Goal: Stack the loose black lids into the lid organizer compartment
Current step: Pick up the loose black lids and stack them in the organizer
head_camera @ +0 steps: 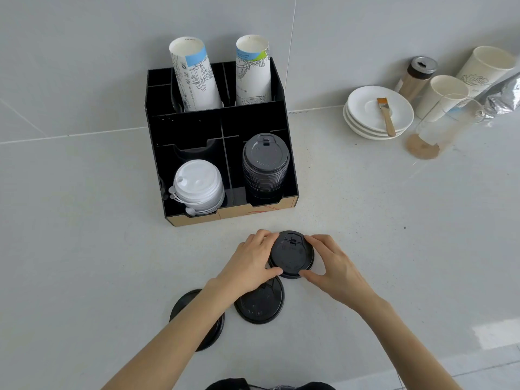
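A black lid (pixel 292 254) lies on the counter just in front of the black lid organizer (pixel 191 128). My left hand (pixel 249 263) grips its left rim and my right hand (pixel 334 266) grips its right rim. Two more loose black lids lie nearer to me: one lid (pixel 260 304) partly under my left hand, another lid (pixel 209 330) mostly hidden by my left forearm. In the organizer's front right compartment stands a tall stack of black lids (pixel 266 164). The front left compartment holds a stack of white lids (pixel 198 184).
Two tall sleeves of paper cups (pixel 197 77) stand in the organizer's back slots. At the right are stacked white saucers (pixel 377 114) with a small brush, paper cups, a shaker jar (pixel 416 77), a clear glass (pixel 441 128) and a silver bag. A wall rises behind.
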Demonstrator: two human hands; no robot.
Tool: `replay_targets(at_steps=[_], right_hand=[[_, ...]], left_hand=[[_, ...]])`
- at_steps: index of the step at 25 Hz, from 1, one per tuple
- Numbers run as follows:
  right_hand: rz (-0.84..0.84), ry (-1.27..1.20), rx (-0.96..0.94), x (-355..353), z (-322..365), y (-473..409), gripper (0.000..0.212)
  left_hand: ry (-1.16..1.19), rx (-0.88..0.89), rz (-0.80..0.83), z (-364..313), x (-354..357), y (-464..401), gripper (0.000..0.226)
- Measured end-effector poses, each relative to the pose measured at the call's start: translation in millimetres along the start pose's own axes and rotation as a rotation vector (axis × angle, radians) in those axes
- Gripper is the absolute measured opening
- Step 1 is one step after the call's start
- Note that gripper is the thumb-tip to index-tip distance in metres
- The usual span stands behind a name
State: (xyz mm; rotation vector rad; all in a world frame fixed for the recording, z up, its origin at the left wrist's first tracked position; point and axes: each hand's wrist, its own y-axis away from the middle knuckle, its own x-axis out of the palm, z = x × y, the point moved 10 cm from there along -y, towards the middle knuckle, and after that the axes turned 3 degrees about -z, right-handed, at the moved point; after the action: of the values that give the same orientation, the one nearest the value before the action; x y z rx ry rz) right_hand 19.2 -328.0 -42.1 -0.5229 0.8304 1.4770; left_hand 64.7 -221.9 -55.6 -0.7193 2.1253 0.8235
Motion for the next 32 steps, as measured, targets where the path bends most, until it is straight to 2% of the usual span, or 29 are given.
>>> replay_targets(at_steps=[4, 11, 18, 25, 32], right_hand=[[-0.04, -0.025, -0.042, -14, 10, 0, 0.059], [-0.146, -0.064, -0.159, -57, 48, -14, 0.056], [-0.226, -0.033, -0.244, -84, 79, -48, 0.055], [-0.279, -0.043, -0.226, -98, 92, -84, 0.054], [-0.232, 0.006, -0.204, -94, 90, -121, 0.055]], left_hand=[[0.082, 0.023, -0.056, -2, -15, 3, 0.069], [0.214, 0.109, -0.312, -11, -77, 13, 0.065], [0.241, 0.119, -0.487, -8, -128, 8, 0.06], [0.259, 0.093, -0.579, 0, -161, -12, 0.052], [0.271, 0.035, -0.585, 17, -167, -40, 0.052]])
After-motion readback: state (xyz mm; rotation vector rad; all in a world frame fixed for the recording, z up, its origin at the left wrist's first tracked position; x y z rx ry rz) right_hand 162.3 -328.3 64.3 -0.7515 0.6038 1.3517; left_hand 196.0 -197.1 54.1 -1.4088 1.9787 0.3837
